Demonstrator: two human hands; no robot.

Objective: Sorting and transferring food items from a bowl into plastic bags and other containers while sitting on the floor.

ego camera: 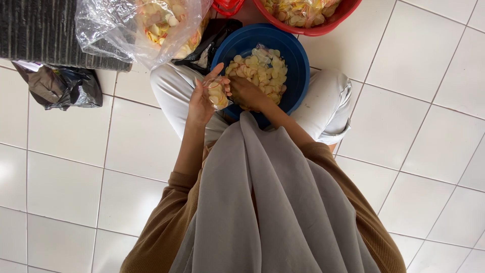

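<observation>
A blue round basin (298, 71) rests on my lap, filled with pale yellow and pink chips (257, 68). My left hand (201, 103) holds a small clear plastic bag of chips (218, 96) upright at the basin's near left rim. My right hand (246, 93) is curled beside the bag's mouth, over the chips at the basin's near edge; its fingers appear closed on some chips. A grey cloth hangs from my chest and hides my lower forearms.
A large clear plastic bag of chips (151, 25) lies at the upper left on a dark ribbed mat (35, 28). A red basin (323, 23) with chips sits beyond the blue one. A crumpled dark plastic bag (63, 86) lies on the white tiled floor (60, 167).
</observation>
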